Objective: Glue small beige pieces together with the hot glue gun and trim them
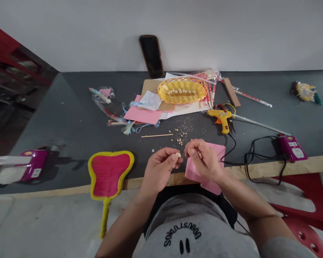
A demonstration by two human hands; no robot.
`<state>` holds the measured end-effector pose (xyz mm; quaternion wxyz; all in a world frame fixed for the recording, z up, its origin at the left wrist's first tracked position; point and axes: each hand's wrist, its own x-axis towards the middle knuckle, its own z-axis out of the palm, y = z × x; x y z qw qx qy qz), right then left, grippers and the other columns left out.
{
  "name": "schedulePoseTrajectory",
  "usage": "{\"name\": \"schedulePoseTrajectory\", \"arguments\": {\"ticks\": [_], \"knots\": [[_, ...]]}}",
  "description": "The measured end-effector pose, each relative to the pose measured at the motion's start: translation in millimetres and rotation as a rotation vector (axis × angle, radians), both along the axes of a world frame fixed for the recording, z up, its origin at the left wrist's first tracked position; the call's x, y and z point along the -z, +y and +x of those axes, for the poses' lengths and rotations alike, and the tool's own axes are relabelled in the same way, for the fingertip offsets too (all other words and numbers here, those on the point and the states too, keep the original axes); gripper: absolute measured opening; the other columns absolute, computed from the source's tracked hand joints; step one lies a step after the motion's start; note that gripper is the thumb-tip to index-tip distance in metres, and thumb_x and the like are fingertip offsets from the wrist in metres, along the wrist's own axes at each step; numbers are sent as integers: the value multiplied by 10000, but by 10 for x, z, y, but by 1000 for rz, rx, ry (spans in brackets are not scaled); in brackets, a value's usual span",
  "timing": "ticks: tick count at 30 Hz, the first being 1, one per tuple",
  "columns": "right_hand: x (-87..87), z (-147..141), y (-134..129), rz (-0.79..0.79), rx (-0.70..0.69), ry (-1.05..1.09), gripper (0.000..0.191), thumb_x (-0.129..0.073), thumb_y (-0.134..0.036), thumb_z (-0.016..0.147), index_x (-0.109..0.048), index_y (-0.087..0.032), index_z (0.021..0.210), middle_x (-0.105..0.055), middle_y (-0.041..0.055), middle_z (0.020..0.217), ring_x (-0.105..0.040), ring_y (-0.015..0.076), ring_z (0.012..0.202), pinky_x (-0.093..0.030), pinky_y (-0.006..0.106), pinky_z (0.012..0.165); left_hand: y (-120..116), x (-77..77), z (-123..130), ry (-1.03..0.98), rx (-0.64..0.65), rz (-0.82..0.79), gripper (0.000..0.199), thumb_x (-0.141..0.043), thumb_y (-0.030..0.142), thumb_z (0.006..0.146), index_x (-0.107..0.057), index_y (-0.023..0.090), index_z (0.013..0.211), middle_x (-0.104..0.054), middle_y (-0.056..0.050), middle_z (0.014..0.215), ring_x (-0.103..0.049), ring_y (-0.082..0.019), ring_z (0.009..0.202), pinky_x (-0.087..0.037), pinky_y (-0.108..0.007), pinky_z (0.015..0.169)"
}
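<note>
My left hand [163,166] pinches a small pale cluster of little cut pieces [178,154] between thumb and fingertips, just above the table's front edge. Close to its right, my right hand [203,157] has its fingers curled together; whatever they may hold is hidden. Under the right wrist lies a pink paper sheet [192,172], partly over the edge. Beyond the hands are small loose wooden bits [181,138] with pale crumbs around them. A thin wooden stick [157,135] lies to their left. Similar small pale clusters sit in a row in the yellow woven basket [164,96].
A yellow glue gun [223,118] lies to the right, its black cord running to a purple power socket [293,147]. A red-and-yellow fan [111,173] overhangs the front edge. Pink paper [144,115] and tassels lie left of the basket. A phone [152,55] leans on the wall.
</note>
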<state>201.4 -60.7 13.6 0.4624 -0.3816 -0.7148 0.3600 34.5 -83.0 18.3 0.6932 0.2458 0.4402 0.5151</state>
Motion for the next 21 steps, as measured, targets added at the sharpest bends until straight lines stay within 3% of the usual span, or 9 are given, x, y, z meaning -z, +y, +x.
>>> {"name": "schedulePoseTrajectory", "arguments": {"ticks": [4, 6, 8, 9, 11, 17, 21], "knots": [[13, 26, -10, -141, -8, 126, 240, -385, -297, 1048, -507, -212, 860, -586, -4, 755, -573, 111, 665, -496, 253, 638, 32, -42, 14, -128, 30, -54, 317, -907, 371, 616, -686, 155, 688, -575, 27, 568, -429, -58, 492, -407, -219, 524], [9, 27, 0, -97, -40, 102, 198, -451, -290, 1025, -566, -203, 889, -609, 5, 767, -578, 118, 687, -502, 260, 652, 32, -37, 13, -152, 51, -69, 338, -902, 390, 623, -664, 155, 672, -505, 48, 529, -397, -56, 493, -395, -214, 525], [3, 21, 12, -31, -91, 67, 104, -550, -264, 980, -624, -205, 1023, -660, 28, 855, -606, 131, 749, -527, 273, 686, 28, -25, 17, -169, 66, -81, 360, -899, 403, 627, -638, 157, 655, -466, 56, 519, -387, -58, 499, -385, -208, 525], [0, 16, 18, 4, -115, 53, 145, -596, -247, 954, -634, -211, 1089, -680, 40, 905, -622, 139, 787, -541, 283, 712, 25, -19, 21, -176, 72, -84, 370, -897, 406, 629, -623, 158, 645, -459, 57, 522, -385, -58, 502, -381, -206, 526], [-3, 6, 27, 60, -142, 34, 213, -651, -215, 918, -654, -220, 1131, -701, 54, 957, -645, 153, 848, -561, 302, 756, 17, -5, 30, -181, 76, -89, 388, -894, 405, 636, -596, 157, 625, -456, 58, 528, -386, -56, 505, -384, -203, 536], [-15, 14, 29, 58, -110, 17, 140, -646, -172, 916, -699, -218, 1036, -722, 42, 908, -662, 159, 856, -574, 308, 777, 3, 27, 19, -146, 112, -73, 358, -890, 436, 633, -681, 151, 690, -552, 24, 546, -465, -73, 523, -385, -210, 539], [-6, 41, 24, 70, -110, 18, 184, -651, -179, 913, -702, -230, 1083, -717, 47, 926, -661, 159, 867, -580, 306, 775, 13, 29, 0, -92, 90, -71, 303, -917, 346, 604, -708, 146, 695, -617, 11, 588, -498, -66, 524, -394, -206, 544]]}}
